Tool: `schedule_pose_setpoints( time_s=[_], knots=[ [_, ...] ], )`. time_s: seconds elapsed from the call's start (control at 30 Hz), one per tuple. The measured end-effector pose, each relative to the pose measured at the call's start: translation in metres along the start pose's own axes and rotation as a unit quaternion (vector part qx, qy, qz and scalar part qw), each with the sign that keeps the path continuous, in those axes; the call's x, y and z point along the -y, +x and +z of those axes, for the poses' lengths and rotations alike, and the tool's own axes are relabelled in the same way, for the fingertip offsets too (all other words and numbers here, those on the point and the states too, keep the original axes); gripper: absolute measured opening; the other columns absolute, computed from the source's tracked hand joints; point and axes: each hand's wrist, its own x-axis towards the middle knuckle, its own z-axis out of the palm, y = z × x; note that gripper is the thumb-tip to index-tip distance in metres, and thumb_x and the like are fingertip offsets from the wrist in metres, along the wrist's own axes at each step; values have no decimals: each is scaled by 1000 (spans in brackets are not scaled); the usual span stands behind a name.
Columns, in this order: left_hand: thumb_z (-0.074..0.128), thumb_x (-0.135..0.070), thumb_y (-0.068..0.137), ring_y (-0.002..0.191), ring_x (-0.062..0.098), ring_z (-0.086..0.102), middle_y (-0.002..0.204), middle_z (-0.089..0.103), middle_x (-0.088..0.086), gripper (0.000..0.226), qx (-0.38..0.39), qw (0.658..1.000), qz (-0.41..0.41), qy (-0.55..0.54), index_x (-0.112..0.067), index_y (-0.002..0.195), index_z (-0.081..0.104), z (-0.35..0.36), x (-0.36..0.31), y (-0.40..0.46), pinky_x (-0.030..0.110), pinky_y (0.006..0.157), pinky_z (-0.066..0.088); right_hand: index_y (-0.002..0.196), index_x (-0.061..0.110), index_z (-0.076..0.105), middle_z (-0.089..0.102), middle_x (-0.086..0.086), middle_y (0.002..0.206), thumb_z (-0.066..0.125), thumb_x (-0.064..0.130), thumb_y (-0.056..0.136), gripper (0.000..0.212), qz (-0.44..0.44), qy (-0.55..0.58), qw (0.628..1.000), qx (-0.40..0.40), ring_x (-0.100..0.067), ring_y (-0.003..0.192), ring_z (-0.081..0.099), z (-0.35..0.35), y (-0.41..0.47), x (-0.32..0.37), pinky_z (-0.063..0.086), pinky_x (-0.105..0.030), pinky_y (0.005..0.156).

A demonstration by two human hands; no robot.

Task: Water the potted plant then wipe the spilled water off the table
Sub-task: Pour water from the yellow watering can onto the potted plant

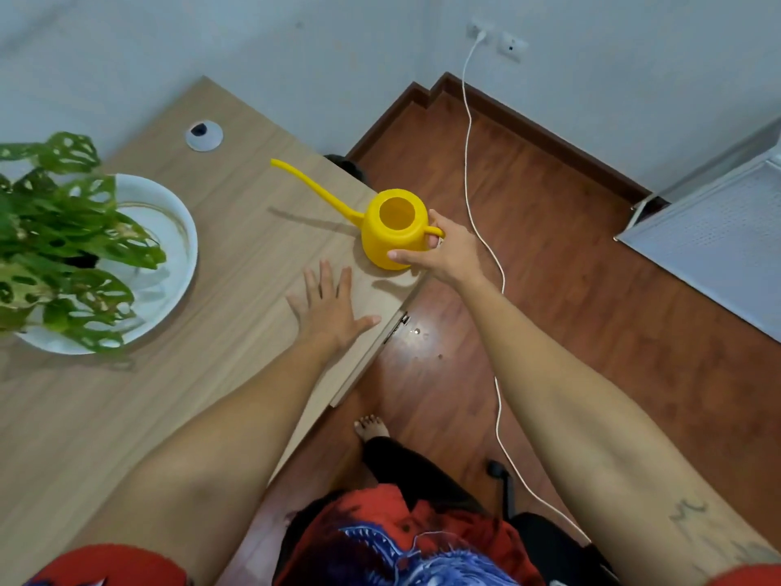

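A yellow watering can (pixel 391 234) with a long thin spout stands on the wooden table (pixel 219 255) close to its right edge, spout pointing up-left. My right hand (pixel 439 251) grips the can by its handle and side. My left hand (pixel 327 308) lies flat on the table just below the can, fingers spread, holding nothing. The potted plant (pixel 55 247) with holed green leaves sits in a white dish (pixel 173 255) at the left of the table. No spilled water or cloth shows on the table.
A round grey cable grommet (pixel 204 136) is set in the table near the wall. A white cable (pixel 486 264) runs from a wall socket down across the brown wooden floor. A white perforated panel (pixel 714 243) lies at the right. My foot and legs are below the table edge.
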Motion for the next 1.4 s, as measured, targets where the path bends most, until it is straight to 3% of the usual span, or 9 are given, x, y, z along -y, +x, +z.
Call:
schedule_pose_setpoints(
  time_s=[0.1,0.27,0.4,0.53,0.73,0.93,1.1,1.27,1.4],
  knots=[
    [47,-82,84,154,34,-22,167,-26,7,109,-13,1000,6,9,-29,162,-6,4,4,-2,72,116,-2,133,13,64,69,-2,127,98,48,46,99,-5,52,999,-16,-4,109,63,6,-6,0,50,-14,94],
    [40,-84,85,154,32,-23,166,-28,6,106,-19,1000,14,20,-31,161,-11,5,7,-4,69,117,-7,104,9,77,72,-6,123,98,37,54,61,11,72,996,-54,-7,99,68,13,-26,10,51,-33,101],
    [40,-83,86,154,31,-24,166,-28,4,104,-26,999,27,21,-32,161,-12,8,13,-6,65,118,-8,71,21,74,74,-18,108,98,35,55,32,21,78,992,-99,-24,97,71,24,-36,15,53,-26,79],
    [41,-83,86,154,29,-22,167,-27,2,103,-32,999,39,10,-34,161,-9,10,20,-7,62,120,-9,45,35,35,61,20,66,98,28,55,65,16,111,986,-122,5,45,46,30,-45,17,35,-7,50],
    [49,-78,86,156,26,-18,169,-21,-1,99,-50,997,54,-17,-36,161,-1,13,27,-9,59,122,-8,56,17,60,66,-3,133,98,36,53,43,26,109,988,-109,25,50,47,40,-60,15,43,-5,56],
    [53,-69,90,156,26,-15,169,-19,-1,100,-46,997,59,-25,-31,163,-4,16,39,-21,55,125,-4,44,25,30,73,-7,120,99,30,53,70,-39,117,986,-115,8,41,41,45,-86,36,34,-7,46],
    [54,-71,89,157,29,-10,171,-12,4,106,-56,995,45,-69,-20,163,-1,19,59,-40,47,127,4,38,25,41,74,8,109,98,34,51,59,-69,129,985,-96,7,47,45,52,-103,54,41,-18,55],
    [55,-69,90,157,27,-10,170,-7,15,105,-74,992,-15,-104,-9,162,7,22,87,-68,41,128,2,41,41,53,73,-4,120,98,41,50,45,-89,135,985,-67,5,64,56,59,-121,77,57,-33,63],
    [50,-73,90,157,28,-6,170,-2,18,103,-96,989,-71,-92,-9,161,13,26,123,-94,43,127,5,37,41,52,68,8,82,99,32,52,50,-102,148,982,-53,7,48,50,68,-139,102,42,-10,50]
  ],
)
